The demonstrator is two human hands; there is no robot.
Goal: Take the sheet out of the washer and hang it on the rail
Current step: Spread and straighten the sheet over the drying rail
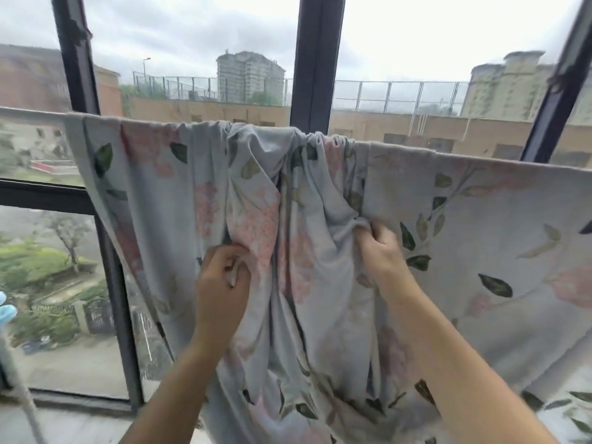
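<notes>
A pale blue sheet (480, 251) printed with pink flowers and dark leaves hangs draped over a horizontal rail (32, 114) in front of the window. It lies flat at the left and right and is bunched into thick folds in the middle. My left hand (221, 283) pinches a fold of the bunched cloth. A little higher and to the right, my right hand (381, 251) grips another fold. The sheet covers most of the rail; only its bare left end shows.
Dark window frames (315, 59) stand right behind the rail, with buildings and trees outside. A pale pole (22, 389) with something light blue (6, 310) on it stands at the far left edge. The tiled sill runs along the bottom left.
</notes>
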